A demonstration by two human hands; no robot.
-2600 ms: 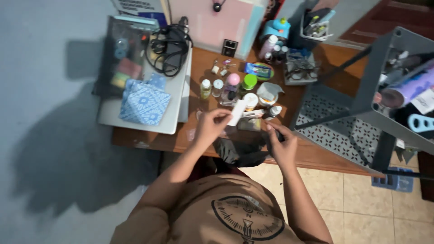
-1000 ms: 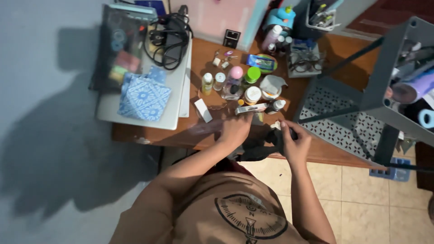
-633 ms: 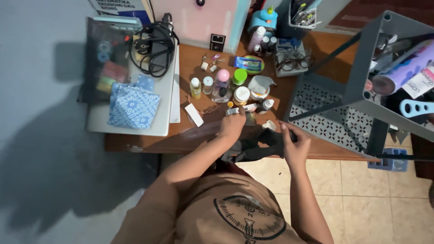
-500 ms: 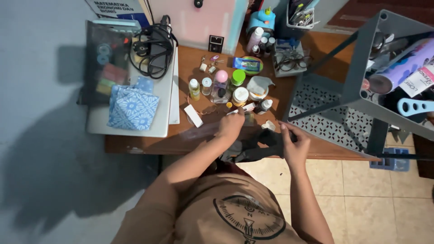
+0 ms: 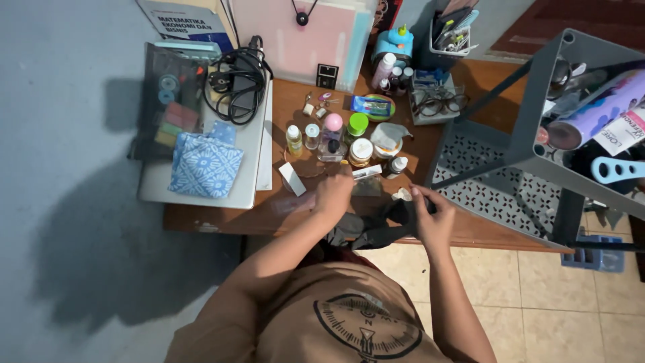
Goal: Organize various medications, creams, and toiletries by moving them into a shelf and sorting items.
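My left hand (image 5: 334, 195) reaches over the front of the wooden desk (image 5: 222, 216), fingers curled on the near end of a white tube (image 5: 367, 173) that lies among small bottles. My right hand (image 5: 431, 216) grips the edge of a black pouch (image 5: 373, 230) that hangs over the desk's front edge. A small white box (image 5: 291, 179) lies just left of my left hand. Behind the tube stand a white-lidded jar (image 5: 361, 150), a pink-capped bottle (image 5: 333, 125) and a green-capped bottle (image 5: 358, 124).
A laptop (image 5: 201, 191) carries a blue patterned pouch (image 5: 204, 167) and a black cable coil (image 5: 238, 81). A grey metal rack (image 5: 537, 141) stands at the right with bottles in it. Glasses (image 5: 437, 104), a pen cup (image 5: 449, 37) and a pink folder (image 5: 295, 37) sit at the back.
My left hand put the small white box down on the desk, then moved right to the white tube. My right hand has stayed on the black pouch.
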